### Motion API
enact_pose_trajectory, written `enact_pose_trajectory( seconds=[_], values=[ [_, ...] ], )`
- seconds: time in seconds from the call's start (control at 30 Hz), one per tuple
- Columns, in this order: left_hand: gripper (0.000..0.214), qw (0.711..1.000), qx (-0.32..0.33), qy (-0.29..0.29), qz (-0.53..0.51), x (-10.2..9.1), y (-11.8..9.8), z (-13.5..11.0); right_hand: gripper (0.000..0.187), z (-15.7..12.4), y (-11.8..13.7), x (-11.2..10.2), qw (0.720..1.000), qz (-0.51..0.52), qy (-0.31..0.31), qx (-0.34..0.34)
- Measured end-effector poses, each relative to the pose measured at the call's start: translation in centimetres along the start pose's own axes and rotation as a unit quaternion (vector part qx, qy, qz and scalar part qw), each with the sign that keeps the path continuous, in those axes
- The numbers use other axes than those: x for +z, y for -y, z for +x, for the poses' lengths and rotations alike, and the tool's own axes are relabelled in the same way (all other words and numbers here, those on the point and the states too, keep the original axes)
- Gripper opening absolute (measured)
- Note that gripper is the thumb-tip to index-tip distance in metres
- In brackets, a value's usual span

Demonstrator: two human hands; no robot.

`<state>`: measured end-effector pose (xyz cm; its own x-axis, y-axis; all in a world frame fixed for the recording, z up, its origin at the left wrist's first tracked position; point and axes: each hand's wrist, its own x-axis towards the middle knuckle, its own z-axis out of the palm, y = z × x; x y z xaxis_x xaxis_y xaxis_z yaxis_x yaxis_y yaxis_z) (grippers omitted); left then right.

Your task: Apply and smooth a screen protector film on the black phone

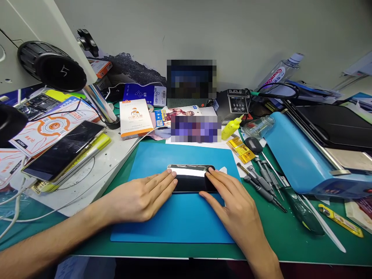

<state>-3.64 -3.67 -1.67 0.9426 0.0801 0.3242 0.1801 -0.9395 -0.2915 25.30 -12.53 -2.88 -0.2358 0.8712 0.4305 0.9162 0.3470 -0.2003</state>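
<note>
A black smartphone (190,183) lies sideways on a blue mat (174,221), its glossy glass showing a bright white reflection. My left hand (139,195) reaches in from the left, with straight fingers resting their tips on the phone's left end. I cannot see its thumb. At the other end, my right hand (235,199) spans the phone's short side, fingertips at the far right corner and thumb at the near edge. A small white piece (223,170) shows just behind the right fingers, partly hidden.
Screwdrivers (263,180), a green-handled tool (302,211) and a yellow cutter (340,220) lie right of the mat, beside a blue machine (296,155). A yellow bottle (231,128) and a box (136,118) stand behind. Another phone (64,149) lies left, under a microscope arm (100,104).
</note>
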Motion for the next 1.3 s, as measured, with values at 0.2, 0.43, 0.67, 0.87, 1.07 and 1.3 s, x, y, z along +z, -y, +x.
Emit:
enact_pose_trajectory(
  seconds=[0.2, 0.43, 0.67, 0.87, 1.07, 1.3],
  values=[
    [0.038, 1.0, -0.004, -0.003, -0.006, 0.1, 0.0, -0.1, 0.043, 0.1, 0.1, 0.1, 1.0, -0.003, 0.0, 0.0],
    [0.038, 1.0, -0.003, -0.003, -0.003, 0.1, 0.1, -0.2, 0.043, 0.1, 0.1, 0.1, 1.0, 0.0, 0.003, 0.006],
    [0.038, 1.0, -0.002, -0.001, 0.003, 0.0, 0.1, -0.1, 0.043, 0.1, 0.1, 0.0, 1.0, 0.005, 0.004, 0.01],
    [0.036, 1.0, -0.013, -0.002, 0.007, 0.0, 0.0, -0.2, 0.042, 0.7, 0.0, -1.1, 0.999, -0.014, 0.042, -0.007],
    [0.037, 1.0, -0.013, -0.003, 0.009, 0.1, 0.0, -0.3, 0.058, 4.1, -0.2, -3.0, 0.988, -0.029, 0.137, -0.058],
    [0.031, 0.999, -0.016, -0.051, -0.012, 0.1, 0.2, -0.3, 0.07, 7.4, -0.3, -2.0, 0.969, 0.021, 0.215, -0.119]
  ],
)
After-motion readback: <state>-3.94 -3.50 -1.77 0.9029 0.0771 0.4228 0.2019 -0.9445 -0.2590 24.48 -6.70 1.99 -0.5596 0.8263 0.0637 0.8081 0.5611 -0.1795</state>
